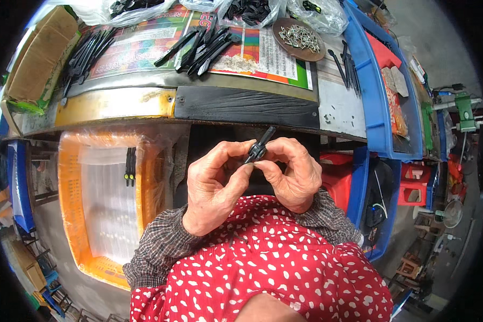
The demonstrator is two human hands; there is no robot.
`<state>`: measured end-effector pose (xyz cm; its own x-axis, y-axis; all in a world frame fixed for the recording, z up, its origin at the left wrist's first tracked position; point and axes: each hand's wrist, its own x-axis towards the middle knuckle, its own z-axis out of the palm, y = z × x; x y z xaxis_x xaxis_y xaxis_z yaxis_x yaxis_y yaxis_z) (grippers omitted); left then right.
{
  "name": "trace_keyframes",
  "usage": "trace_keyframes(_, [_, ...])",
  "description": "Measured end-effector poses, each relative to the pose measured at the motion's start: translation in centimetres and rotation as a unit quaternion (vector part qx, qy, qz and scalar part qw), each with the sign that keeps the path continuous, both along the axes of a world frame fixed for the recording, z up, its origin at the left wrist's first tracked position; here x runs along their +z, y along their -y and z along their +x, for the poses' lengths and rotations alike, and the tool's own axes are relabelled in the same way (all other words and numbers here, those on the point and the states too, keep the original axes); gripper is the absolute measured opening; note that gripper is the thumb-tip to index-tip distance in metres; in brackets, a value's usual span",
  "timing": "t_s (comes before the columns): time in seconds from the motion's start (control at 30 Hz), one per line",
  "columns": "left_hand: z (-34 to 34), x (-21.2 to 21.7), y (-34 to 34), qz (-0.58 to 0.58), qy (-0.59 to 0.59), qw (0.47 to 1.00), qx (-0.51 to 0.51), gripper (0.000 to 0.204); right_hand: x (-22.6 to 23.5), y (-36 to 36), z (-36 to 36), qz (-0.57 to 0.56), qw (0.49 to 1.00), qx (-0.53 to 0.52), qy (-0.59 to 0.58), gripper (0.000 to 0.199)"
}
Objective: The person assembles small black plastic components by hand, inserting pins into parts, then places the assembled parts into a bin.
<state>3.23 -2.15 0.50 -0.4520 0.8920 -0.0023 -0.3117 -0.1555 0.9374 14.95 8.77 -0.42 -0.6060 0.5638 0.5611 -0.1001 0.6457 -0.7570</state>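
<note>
Left hand (216, 180) and right hand (294, 174) both pinching one black part (260, 148), thumbs against fingertips; part sits tilted between them, likely two-sided for control. Left of grip: orange crate (73, 209), plastic-lined, probably against scuffs; two black pieces (130, 167) inside. Beyond grip: loose black strips (201, 52) on bench, metal pins (299, 38) corralled in round dish (312, 56), presumably so they don't roll.

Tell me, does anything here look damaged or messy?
The printed sheet on the bench has a rough, pale patch beside loose black parts, as if worn away. Dark specks dot the bench's right end. The black piece in left hand and right hand shows no obvious damage.
</note>
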Motion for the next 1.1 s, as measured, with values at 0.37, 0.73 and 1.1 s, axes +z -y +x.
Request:
trace_keyframes(0.37, [0.16, -0.48, 0.01, 0.008, 0.001, 1.000, 0.010, 0.028, 0.49, -0.29, -0.37, 0.164, 0.985, -0.047, 0.041, 0.033])
trace_keyframes(0.73, [0.03, -0.77, 0.14, 0.003, -0.008, 1.000, 0.027, 0.027, 0.24, -0.12, -0.75, 0.170, 0.984, -0.042, 0.041, 0.031])
trace_keyframes(1.1, [0.03, -0.85, 0.00, -0.001, -0.014, 0.999, 0.039, 0.026, 0.11, -0.44, -0.83, 0.153, 0.985, -0.044, 0.061, 0.026])
